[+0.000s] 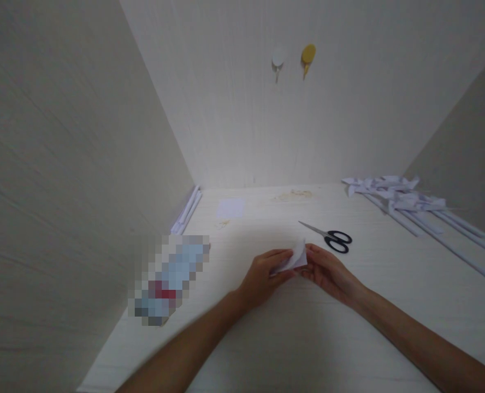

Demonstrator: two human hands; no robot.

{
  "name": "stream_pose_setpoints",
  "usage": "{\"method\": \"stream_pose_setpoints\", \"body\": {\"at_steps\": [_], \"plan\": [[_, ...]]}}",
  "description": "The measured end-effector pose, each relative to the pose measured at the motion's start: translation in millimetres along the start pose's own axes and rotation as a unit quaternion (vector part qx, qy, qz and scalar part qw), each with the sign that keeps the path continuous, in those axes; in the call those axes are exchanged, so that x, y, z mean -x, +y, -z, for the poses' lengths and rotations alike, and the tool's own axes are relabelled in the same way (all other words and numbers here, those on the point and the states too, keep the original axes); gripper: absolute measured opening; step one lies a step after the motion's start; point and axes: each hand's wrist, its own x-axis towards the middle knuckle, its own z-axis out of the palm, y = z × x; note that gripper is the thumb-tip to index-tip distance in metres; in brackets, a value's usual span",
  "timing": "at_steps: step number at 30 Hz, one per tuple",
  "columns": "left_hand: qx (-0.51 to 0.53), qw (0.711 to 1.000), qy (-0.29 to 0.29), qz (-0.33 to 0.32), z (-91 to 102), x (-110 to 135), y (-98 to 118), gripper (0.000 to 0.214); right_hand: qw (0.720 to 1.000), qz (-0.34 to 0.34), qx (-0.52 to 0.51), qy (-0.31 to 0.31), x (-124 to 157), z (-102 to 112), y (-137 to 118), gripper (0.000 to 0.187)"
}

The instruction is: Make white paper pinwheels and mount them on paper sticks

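Note:
A small folded piece of white paper (pixel 297 258) is held between both hands over the middle of the white table. My left hand (pixel 262 275) pinches its left part, with the thumb below and the fingers above. At the right edge of the paper, my right hand (pixel 326 270) has its fingertips closed on it; some of those fingers are hidden. A pair of scissors (pixel 333 238) with black handles lies just beyond my right hand, its blades pointing to the far left. The paper's folds are too small to make out fully.
White paper rolls with folded, crumpled tops (pixel 410 199) lie at the right. Other rolls (pixel 187 210) rest against the left wall. A flat paper square (pixel 230 208) and rubber bands (pixel 300 194) lie toward the back. A blurred-out item (pixel 177 281) is at left. Two hooks (pixel 308 54) are on the back wall.

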Motion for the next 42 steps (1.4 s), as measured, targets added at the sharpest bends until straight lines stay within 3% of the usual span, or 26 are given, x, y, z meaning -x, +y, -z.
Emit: {"method": "stream_pose_setpoints", "body": {"at_steps": [6, 11, 14, 17, 21, 23, 26, 28, 29, 32, 35, 38, 42], "plan": [[0.066, 0.996, 0.005, 0.065, 2.2, -2, 6, 0.036, 1.0, 0.012, 0.021, -0.013, 2, -3, -1, 0.015], [0.084, 0.982, 0.089, 0.146, 0.4, -4, -2, 0.044, 0.999, 0.026, 0.019, -0.005, 2, -6, -1, 0.023], [0.148, 0.962, 0.13, 0.191, 0.4, -6, -4, 0.044, 0.999, 0.03, 0.032, 0.01, 2, -7, -1, 0.031], [0.239, 0.927, 0.141, 0.251, 0.4, -8, -2, 0.04, 0.998, 0.026, 0.048, 0.029, 2, -6, 1, 0.024], [0.336, 0.884, 0.131, 0.296, -3.3, -10, -1, 0.035, 0.998, 0.012, 0.05, 0.036, 1, -3, 3, 0.015], [0.352, 0.883, 0.113, 0.29, -2.7, -11, -3, 0.033, 0.998, 0.013, 0.04, 0.039, 2, -2, 2, 0.017], [0.245, 0.937, 0.06, 0.244, 14.3, -13, -5, 0.031, 0.998, 0.005, 0.029, 0.058, 2, -3, 1, 0.017], [0.087, 0.98, 0.013, 0.178, 40.4, -12, -7, 0.026, 0.997, -0.002, 0.029, 0.067, 3, -3, 0, 0.016], [-0.006, 0.989, 0.002, 0.149, 57.0, -10, -8, 0.028, 0.997, -0.005, 0.031, 0.068, 3, -3, 0, 0.015], [-0.247, 0.958, 0.032, 0.14, 111.2, 5, -18, 0.035, 0.997, -0.015, 0.04, 0.071, 2, -4, 0, 0.016], [-0.347, 0.918, 0.059, 0.183, 152.7, 28, -34, 0.045, 0.996, -0.025, 0.039, 0.08, 1, -5, 0, 0.016], [-0.354, 0.906, 0.053, 0.226, 171.4, 48, -45, 0.051, 0.995, -0.032, 0.034, 0.084, 1, -7, -1, 0.017], [-0.361, 0.901, 0.035, 0.237, 175.6, 59, -41, 0.054, 0.995, -0.031, 0.04, 0.09, 2, -9, -2, 0.018]]}}
